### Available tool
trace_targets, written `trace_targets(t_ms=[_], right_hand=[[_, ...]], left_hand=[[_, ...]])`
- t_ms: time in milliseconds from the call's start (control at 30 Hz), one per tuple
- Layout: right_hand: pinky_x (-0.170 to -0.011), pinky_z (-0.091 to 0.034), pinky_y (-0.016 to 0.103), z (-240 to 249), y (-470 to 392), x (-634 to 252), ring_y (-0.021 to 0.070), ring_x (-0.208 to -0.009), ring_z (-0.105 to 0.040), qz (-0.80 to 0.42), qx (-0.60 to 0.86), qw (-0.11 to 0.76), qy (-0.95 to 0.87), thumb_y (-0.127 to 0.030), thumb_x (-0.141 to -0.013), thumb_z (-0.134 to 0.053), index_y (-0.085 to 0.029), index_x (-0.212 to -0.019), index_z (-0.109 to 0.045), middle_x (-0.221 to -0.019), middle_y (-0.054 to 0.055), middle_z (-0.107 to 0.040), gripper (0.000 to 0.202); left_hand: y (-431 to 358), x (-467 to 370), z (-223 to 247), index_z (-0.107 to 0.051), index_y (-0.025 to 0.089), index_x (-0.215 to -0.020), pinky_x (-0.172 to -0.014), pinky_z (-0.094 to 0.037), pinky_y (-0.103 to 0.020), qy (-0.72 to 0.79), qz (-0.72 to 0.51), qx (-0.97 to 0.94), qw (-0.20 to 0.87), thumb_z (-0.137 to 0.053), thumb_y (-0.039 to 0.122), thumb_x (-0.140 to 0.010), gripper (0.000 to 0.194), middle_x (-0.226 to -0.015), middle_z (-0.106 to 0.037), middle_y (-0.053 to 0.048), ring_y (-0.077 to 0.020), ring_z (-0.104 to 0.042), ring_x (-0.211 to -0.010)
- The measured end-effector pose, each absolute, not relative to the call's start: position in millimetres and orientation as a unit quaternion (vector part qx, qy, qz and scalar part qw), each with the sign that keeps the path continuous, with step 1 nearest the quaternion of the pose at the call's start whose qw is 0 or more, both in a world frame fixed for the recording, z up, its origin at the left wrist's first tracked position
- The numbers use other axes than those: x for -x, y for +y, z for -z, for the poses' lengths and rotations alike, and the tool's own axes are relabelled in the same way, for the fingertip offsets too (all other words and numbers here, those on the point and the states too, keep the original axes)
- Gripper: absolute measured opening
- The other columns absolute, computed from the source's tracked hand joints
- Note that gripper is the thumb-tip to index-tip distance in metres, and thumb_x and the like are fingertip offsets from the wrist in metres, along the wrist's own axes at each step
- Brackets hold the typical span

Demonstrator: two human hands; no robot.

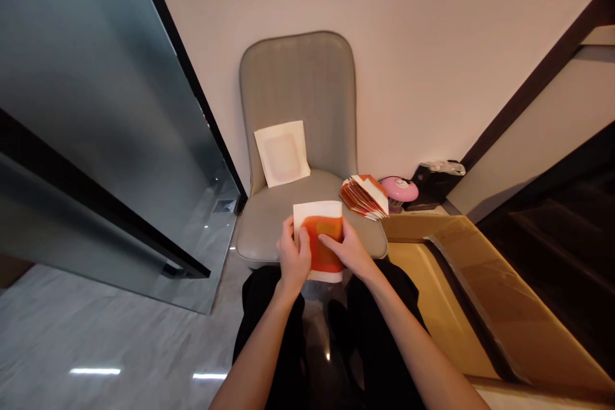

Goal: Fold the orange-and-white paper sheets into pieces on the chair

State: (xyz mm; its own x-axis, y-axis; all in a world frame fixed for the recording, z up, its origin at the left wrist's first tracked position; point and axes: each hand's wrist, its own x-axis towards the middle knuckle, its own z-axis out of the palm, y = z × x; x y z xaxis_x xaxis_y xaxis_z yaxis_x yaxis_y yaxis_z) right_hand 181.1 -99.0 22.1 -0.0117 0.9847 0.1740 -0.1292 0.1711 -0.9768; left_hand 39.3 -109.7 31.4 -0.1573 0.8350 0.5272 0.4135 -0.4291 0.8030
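Observation:
Between my hands is a white paper piece with an orange-red printed panel [323, 265], held up over the chair's front edge; whether it is a packet or a folded sheet I cannot tell. My left hand [294, 257] grips its left side, thumb on the front. On the right side, my right hand [350, 248] grips it with the thumb laid across the orange print. A fanned stack of similar red-and-white folded papers [365, 197] lies at the seat's right edge. White square sheets [282, 154] lean against the backrest at the left.
The grey padded chair [307, 77] stands against the wall. To its right are a pink round-topped object [401, 188], a black bag-like item [430, 184] and a large open cardboard box [519, 295]. A frosted glass door [96, 109] is on the left.

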Motion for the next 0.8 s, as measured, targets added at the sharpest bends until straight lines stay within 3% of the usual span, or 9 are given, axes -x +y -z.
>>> trace_targets(t_ms=[367, 800], right_hand=[[-0.104, -0.050, 0.042, -21.9, -98.8, -182.5, 0.0258, -0.117, -0.065, -0.509, 0.411, 0.557, -0.511, -0.035, -0.077, -0.076, -0.023, -0.125, -0.058, -0.127, 0.007, -0.070, 0.053], [-0.107, -0.048, 0.043, -24.8, -99.4, -183.7, 0.0260, -0.119, -0.064, -0.513, 0.408, 0.556, -0.511, -0.035, -0.077, -0.076, -0.023, -0.127, -0.057, -0.129, 0.008, -0.069, 0.055]], left_hand=[[-109.5, -40.4, -30.9, -0.055, 0.017, -0.120, -0.076, -0.051, -0.029, 0.519, -0.551, -0.630, 0.173, -0.048, 0.031, -0.099, 0.026, -0.096, -0.072, -0.008, -0.0191, -0.069, -0.082], [-109.2, -40.8, -32.2, -0.055, 0.018, -0.122, -0.078, -0.052, -0.030, 0.522, -0.552, -0.622, 0.190, -0.050, 0.031, -0.098, 0.028, -0.100, -0.073, -0.009, -0.0205, -0.070, -0.087]])
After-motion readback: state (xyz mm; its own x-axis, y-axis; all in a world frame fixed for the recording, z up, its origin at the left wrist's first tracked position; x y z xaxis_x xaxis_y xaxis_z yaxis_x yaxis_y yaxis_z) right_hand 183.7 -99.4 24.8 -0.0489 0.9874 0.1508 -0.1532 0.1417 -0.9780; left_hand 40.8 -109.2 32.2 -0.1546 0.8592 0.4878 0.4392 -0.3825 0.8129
